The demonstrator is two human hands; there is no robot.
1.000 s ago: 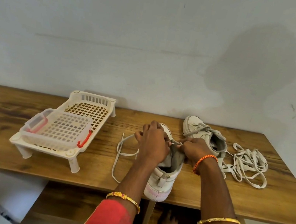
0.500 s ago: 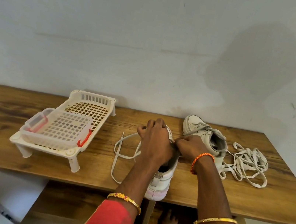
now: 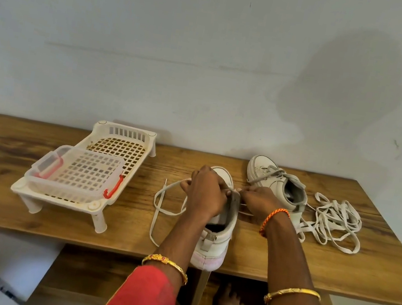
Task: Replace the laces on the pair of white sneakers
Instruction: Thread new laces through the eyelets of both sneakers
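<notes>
On the table [image 3: 27, 214], both hands have shifted forward up the near sneaker [image 3: 219, 230] at six o'clock. The left hand [image 3: 205, 192] and right hand [image 3: 256, 203] are each pinching the lace [image 3: 159, 206], likely threading higher eyelets; the other sneaker [image 3: 276, 182] is waiting at one o'clock.

The single head-worn camera is looking forward and steeply down, from close above the near edge of the wooden table [image 3: 27, 209], facing the wall [image 3: 157, 53] behind the table.
</notes>
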